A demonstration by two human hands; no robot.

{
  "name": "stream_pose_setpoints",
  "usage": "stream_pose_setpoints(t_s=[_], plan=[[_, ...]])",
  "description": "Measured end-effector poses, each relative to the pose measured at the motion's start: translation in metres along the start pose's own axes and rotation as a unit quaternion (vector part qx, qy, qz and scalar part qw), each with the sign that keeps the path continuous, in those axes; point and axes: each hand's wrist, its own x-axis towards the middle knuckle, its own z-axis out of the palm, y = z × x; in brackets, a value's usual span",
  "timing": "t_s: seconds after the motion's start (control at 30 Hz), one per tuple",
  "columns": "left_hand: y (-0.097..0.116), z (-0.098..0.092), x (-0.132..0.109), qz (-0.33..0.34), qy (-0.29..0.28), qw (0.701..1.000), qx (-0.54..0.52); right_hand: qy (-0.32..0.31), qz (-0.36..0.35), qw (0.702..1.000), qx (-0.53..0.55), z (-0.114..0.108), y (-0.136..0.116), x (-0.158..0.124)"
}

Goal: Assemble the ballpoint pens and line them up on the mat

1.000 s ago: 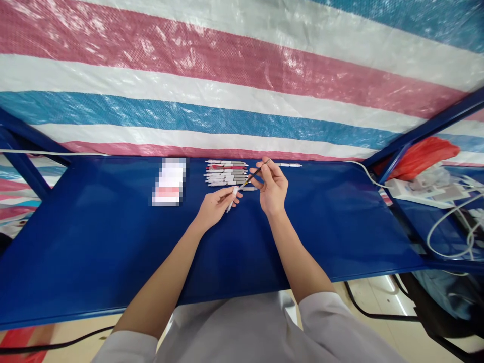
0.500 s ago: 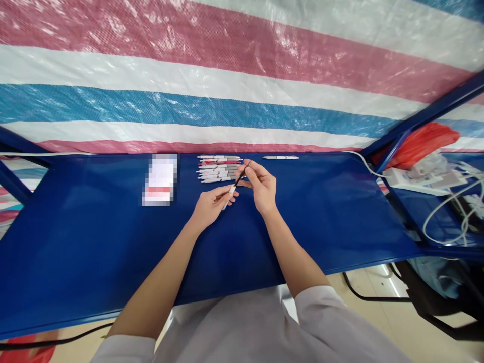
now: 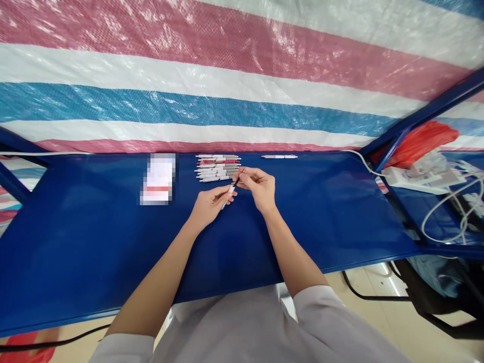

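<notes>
My left hand is closed on a white pen barrel, which slants up to the right over the blue table. The fingers of my right hand pinch a thin dark pen refill by its upper part. The refill's lower end meets the barrel's upper opening; how deep it sits inside cannot be seen. Just behind my hands lies a stack of several white and grey pens, one of them with red parts. A single pen lies apart, to the right at the table's back edge.
A blurred white and red sheet or packet lies left on the blue table. A striped plastic sheet hangs behind. Blue frame bars, a red bag, and white cables stand to the right.
My right hand has come down a little toward my left hand, and less of the dark refill shows above the barrel. My left hand has hardly moved.
</notes>
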Motion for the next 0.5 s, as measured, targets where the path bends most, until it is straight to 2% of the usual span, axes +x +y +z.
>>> stream_pose_setpoints(t_s=[0.5], plan=[[0.0021,-0.0005,-0.0011,0.011,0.018,1.0,-0.005,0.011,0.02,1.0,-0.011,0.0061,0.0029,0.0004]])
